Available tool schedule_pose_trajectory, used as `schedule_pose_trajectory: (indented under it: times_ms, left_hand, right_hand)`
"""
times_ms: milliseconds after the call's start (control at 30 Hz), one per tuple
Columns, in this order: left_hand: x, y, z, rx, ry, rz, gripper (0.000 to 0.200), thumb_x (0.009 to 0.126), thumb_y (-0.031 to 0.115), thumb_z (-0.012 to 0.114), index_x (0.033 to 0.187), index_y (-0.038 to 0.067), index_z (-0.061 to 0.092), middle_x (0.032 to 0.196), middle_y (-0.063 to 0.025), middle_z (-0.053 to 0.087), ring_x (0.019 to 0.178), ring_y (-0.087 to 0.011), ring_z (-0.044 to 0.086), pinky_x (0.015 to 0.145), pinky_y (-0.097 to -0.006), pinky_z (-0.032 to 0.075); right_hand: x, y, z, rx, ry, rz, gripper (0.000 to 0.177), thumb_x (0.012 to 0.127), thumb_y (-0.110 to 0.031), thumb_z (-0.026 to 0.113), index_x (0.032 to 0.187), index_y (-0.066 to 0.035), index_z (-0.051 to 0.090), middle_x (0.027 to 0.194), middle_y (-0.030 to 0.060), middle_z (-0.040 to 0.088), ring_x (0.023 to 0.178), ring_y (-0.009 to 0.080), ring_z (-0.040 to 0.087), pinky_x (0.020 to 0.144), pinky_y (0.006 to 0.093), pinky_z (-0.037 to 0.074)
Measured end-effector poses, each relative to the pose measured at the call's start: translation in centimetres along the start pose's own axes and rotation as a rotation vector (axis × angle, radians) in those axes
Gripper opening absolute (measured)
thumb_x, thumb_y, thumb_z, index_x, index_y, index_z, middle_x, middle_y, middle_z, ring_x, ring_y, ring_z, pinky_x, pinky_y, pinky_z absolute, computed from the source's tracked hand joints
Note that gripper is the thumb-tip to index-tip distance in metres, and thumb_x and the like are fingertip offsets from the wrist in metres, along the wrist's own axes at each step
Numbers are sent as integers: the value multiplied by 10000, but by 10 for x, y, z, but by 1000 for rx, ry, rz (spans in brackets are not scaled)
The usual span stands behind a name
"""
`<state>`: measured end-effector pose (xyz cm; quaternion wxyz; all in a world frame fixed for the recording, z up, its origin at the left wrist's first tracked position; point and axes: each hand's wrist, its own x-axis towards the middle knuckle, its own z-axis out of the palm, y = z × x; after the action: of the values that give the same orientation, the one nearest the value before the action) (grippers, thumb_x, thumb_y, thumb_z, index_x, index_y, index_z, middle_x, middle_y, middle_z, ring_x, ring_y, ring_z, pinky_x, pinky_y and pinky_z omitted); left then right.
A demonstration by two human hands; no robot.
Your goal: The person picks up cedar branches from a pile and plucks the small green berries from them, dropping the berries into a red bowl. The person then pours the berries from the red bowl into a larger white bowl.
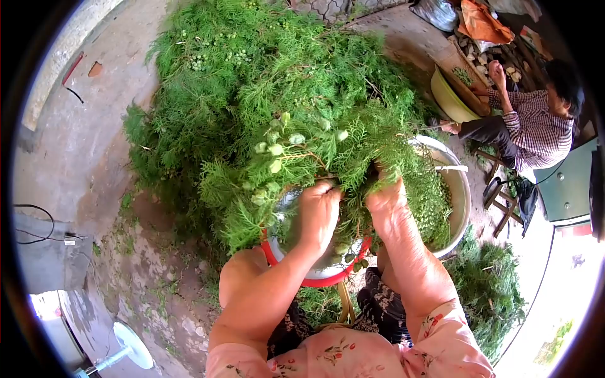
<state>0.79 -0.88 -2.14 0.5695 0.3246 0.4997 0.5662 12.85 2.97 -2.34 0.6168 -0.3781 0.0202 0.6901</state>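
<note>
My left hand [320,208] is closed on a stem of a green branch [290,151] that bears pale green cones. Close by on the right, my right hand [386,192] reaches into the foliage, and leaves hide its fingers. Both hands are over a white basin with a red rim [322,281], which sits between my knees. Beside it on the right stands a larger pale basin [465,201] holding green sprigs. A big heap of feathery green branches [220,94] spreads beyond my hands.
At the right, another person [535,126] sits on a low wooden stool [501,195] near a yellow-green basin [444,94]. More cut branches [488,283] lie at the lower right. A white round-topped object [132,345] stands at the lower left.
</note>
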Motion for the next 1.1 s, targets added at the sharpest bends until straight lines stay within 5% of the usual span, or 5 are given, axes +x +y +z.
schedule_pose_trajectory:
  times_ms: [533, 600, 667, 700, 1100]
  left_hand:
    - [-21, 29, -32, 278, -402, -535, 129, 852, 120, 478, 782, 35, 545, 620, -38, 516, 397, -69, 404, 330, -208, 291]
    - [-28, 38, -37, 610, -664, -252, 140, 854, 91, 489, 798, -4, 575, 625, -76, 543, 431, -120, 488, 375, -257, 391]
    - [-22, -10, -60, 933, -837, 648, 130, 831, 105, 536, 819, -17, 578, 673, -134, 580, 544, -228, 584, 491, -314, 476]
    - [-30, 8, -52, 1014, -837, 211, 120, 802, 93, 555, 823, -23, 578, 750, -187, 598, 673, -327, 606, 607, -374, 501]
    - [-42, -19, -49, 1662, -903, 266, 150, 765, 68, 538, 901, 14, 570, 785, -144, 624, 721, -295, 616, 655, -341, 482]
  right_hand:
    - [-25, -11, 24, 101, 304, -116, 354, 920, -285, 392, 1181, -63, 480, 1200, 107, 526, 1113, 260, 490, 965, 391, 406]
    - [-20, -18, 26, 171, 333, -134, 337, 919, -271, 395, 1160, -58, 497, 1174, 107, 550, 1092, 260, 510, 954, 391, 420]
    - [-17, -25, 29, 226, 345, -145, 344, 913, -288, 396, 1143, -60, 513, 1167, 103, 559, 1083, 260, 516, 961, 391, 412]
    - [-15, -28, 30, 248, 346, -137, 359, 909, -312, 396, 1137, -64, 521, 1172, 98, 556, 1085, 260, 512, 973, 391, 398]
    - [-3, -45, 25, 351, 374, -172, 400, 905, -355, 376, 1149, -72, 519, 1209, 85, 534, 1116, 250, 482, 1003, 387, 353]
